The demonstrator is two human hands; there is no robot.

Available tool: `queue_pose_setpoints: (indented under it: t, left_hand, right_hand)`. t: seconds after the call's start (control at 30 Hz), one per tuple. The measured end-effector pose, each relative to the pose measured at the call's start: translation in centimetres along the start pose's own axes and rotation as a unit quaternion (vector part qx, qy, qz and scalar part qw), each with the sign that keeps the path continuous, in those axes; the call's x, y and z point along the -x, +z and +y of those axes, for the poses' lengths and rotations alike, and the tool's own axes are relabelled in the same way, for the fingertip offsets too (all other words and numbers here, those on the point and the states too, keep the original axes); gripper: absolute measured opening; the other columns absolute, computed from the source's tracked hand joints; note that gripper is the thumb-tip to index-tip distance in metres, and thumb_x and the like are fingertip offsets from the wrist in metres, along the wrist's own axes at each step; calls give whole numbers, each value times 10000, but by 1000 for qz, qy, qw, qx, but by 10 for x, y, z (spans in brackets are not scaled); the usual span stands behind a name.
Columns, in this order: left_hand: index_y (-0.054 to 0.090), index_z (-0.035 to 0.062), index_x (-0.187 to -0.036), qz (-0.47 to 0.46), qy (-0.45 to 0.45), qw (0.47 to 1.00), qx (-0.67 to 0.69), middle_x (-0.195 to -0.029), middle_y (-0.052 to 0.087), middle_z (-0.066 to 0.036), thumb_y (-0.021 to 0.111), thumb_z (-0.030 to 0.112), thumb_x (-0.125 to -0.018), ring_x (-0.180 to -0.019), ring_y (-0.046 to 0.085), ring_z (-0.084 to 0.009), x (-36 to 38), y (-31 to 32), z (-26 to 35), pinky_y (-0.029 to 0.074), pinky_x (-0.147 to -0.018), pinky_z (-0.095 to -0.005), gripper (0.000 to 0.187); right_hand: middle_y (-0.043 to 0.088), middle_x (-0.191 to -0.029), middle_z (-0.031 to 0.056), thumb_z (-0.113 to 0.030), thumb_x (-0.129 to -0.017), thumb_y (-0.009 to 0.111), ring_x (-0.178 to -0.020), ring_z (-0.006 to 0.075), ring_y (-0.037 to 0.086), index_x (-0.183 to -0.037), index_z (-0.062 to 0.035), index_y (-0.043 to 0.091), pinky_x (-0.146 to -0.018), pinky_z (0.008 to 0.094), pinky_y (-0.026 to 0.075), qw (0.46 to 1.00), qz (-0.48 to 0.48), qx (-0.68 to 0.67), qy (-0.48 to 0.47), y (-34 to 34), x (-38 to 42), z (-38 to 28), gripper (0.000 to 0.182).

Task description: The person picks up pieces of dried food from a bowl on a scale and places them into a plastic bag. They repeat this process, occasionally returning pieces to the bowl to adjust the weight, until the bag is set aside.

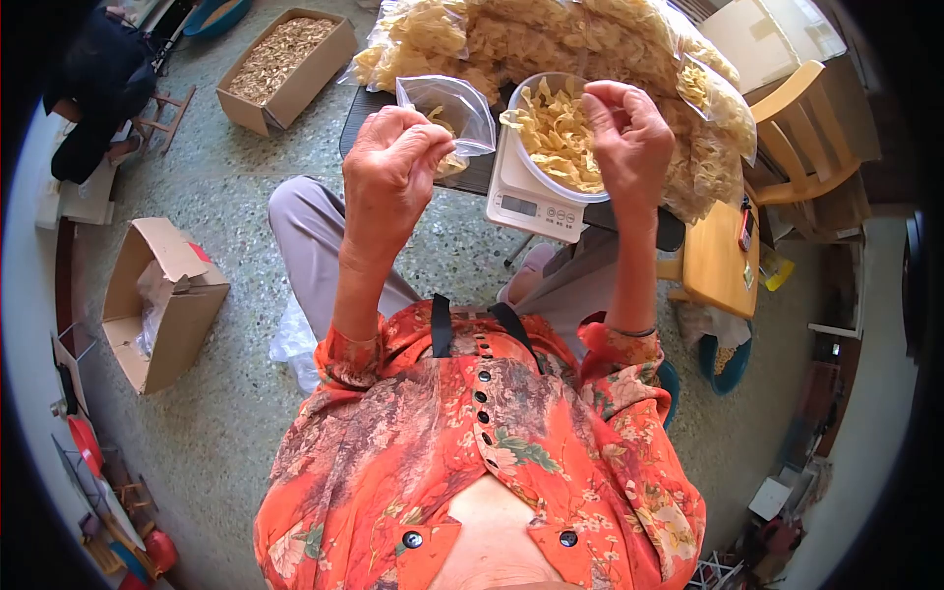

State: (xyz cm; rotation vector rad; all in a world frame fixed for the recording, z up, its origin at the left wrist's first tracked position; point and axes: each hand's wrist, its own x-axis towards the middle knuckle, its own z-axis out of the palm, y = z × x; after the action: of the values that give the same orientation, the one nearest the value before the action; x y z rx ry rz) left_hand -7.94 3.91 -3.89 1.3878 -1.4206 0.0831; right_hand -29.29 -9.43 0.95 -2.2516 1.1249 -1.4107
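Observation:
My left hand [395, 162] pinches the rim of a clear plastic bag [462, 103], which stands open at the top and has a few pale yellow dried pieces low inside. My right hand [629, 138] is over the right rim of a white bowl [524, 162], thumb and fingertips pressed together; whatever they hold is too small to make out. Yellow dried flakes [556, 133] partly fill the bowl. Under it sits a white digital scale [531, 208] with its display facing me.
Filled clear bags [610, 49] pile up behind and right of the bowl on a dark table [364, 123]. A wooden chair [806, 138] stands right. On the floor are cardboard boxes [339, 49]. Another person [93, 79] sits at the far left.

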Motion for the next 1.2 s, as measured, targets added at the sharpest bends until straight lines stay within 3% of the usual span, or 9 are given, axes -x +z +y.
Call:
queue_pose_setpoints:
  t: [0.1,0.2,0.53,0.67,0.87,1.03,1.1,1.17,1.2]
  left_hand:
    - [774,32,-978,0,-7,1000,4,-948,695,-94,809,-26,-841,-877,691,-235,0,-1,2,556,-783,-352,152]
    - [772,28,-983,0,-13,1000,6,-959,696,-94,800,-34,-848,-884,694,-234,-1,-1,8,559,-793,-355,151]
    - [747,27,-964,-7,-4,1000,4,-944,674,-112,786,-35,-827,-881,677,-285,-2,0,10,549,-790,-387,155]
    - [746,26,-964,-14,1,1000,6,-944,675,-111,786,-35,-827,-883,678,-283,-3,2,10,549,-792,-386,155]
    - [745,21,-965,-14,1,1000,1,-944,674,-111,787,-35,-827,-883,678,-284,-3,2,11,549,-795,-384,154]
    - [745,20,-962,-14,3,1000,-3,-940,669,-110,787,-34,-827,-876,675,-282,-3,3,10,550,-789,-386,152]
    - [759,26,-980,-20,-2,1000,-5,-966,685,-102,788,-38,-841,-896,685,-257,-2,1,9,557,-799,-368,156]
    - [774,32,-998,-26,-5,1000,-7,-991,702,-94,789,-42,-856,-917,694,-233,-2,2,8,563,-809,-349,161]
    - [763,29,-979,-18,3,1000,-2,-964,686,-99,791,-36,-839,-893,684,-255,-2,3,8,556,-792,-365,158]
  right_hand:
    - [742,-934,78,-81,-903,772,-729,191,698,-992,-56,774,-681,326,550,996,-59,51,43,-13,-5,25,92]
    - [737,-975,91,-83,-905,740,-877,295,717,-1007,-103,781,-783,391,563,986,-121,116,-17,-14,-5,43,112]
    - [626,-928,48,-78,-876,718,-927,270,682,-983,-184,795,-759,414,572,940,-183,167,-233,1,-7,48,168]
    - [612,-927,55,-96,-887,707,-923,271,677,-938,-177,784,-754,413,574,938,-188,172,-236,4,-8,50,124]
    - [641,-948,77,-100,-901,719,-902,279,686,-916,-131,731,-759,408,576,951,-174,131,-220,0,-9,50,37]
    - [669,-978,101,-72,-941,731,-865,307,687,-976,-51,703,-758,387,569,988,-118,16,-95,-12,-9,47,49]
    - [682,-935,76,-78,-963,732,-819,226,689,-1014,-31,701,-732,341,556,990,-107,5,-86,-13,-5,53,76]
    - [696,-887,30,-82,-995,723,-781,112,662,-1034,-14,707,-708,274,539,988,-104,-91,61,-14,-2,52,81]
    - [696,-887,30,-82,-995,723,-781,112,662,-1034,-14,707,-708,274,539,989,-104,-90,60,-15,-2,52,81]
